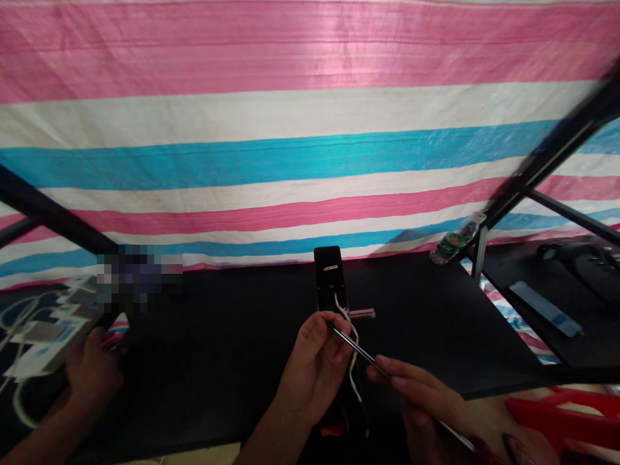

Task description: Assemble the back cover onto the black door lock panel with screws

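A thin, shiny metal rod (361, 351) runs slantwise between my two hands. My left hand (314, 361) is closed, its fingertips pinching around the rod's upper end. My right hand (431, 400) grips the rod farther down, and its lower part shows again below the palm. Just beyond my left hand stands a black, slab-like device (329, 271) with a small label. A white cord (354, 374) comes down past my left fingers from the device's front. Behind them lies a small pink stick-like thing (362, 314). What my left fingertips cover is hidden.
At the left, another person's hand (94, 368) rests near a white power strip (41, 358) with plugs and cables. A plastic bottle (455, 242) leans at the table's back right. Black frame bars (547, 165) slope down at both sides. A red stool (557, 413) stands at lower right.
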`<state>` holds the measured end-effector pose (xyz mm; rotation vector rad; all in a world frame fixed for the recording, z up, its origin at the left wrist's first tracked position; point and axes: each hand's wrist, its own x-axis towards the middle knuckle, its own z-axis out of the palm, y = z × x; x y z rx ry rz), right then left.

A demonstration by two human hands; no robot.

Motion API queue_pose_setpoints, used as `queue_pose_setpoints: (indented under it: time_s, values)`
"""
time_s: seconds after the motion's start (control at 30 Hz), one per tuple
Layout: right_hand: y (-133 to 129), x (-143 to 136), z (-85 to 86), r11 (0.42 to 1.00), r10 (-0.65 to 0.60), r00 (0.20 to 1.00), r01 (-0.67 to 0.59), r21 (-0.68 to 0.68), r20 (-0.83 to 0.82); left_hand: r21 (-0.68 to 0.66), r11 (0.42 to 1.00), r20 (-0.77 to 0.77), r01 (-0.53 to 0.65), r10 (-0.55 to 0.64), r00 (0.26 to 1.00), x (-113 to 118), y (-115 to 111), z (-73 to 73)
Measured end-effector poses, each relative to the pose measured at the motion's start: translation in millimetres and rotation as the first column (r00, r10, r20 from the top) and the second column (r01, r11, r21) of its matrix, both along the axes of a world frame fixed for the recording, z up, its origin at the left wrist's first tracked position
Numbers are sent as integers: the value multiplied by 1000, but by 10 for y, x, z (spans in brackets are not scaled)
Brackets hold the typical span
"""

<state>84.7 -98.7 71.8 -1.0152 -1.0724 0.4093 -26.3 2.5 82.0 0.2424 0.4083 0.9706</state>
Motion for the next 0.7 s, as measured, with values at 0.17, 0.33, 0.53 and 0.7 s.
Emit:
queue_pose_setpoints:
  time_s: [0.17,0.33,0.53,0.7]
  values:
    - [82,60,-144,999,50,992,-48,26,-118,83,996,-146,-43,55,988,-25,39,-73]
    - [127,72,-244,1000,-14,954,9,-19,-298,149,985,-144,-82,104,984,6,13,-61]
    - [13,-71,-244,999,-51,940,44,-26,-338,274,953,-155,-133,180,971,-4,-35,-1]
    - [14,103,-308,992,17,928,-61,-107,-372,328,935,-137,-136,190,972,-27,-68,45]
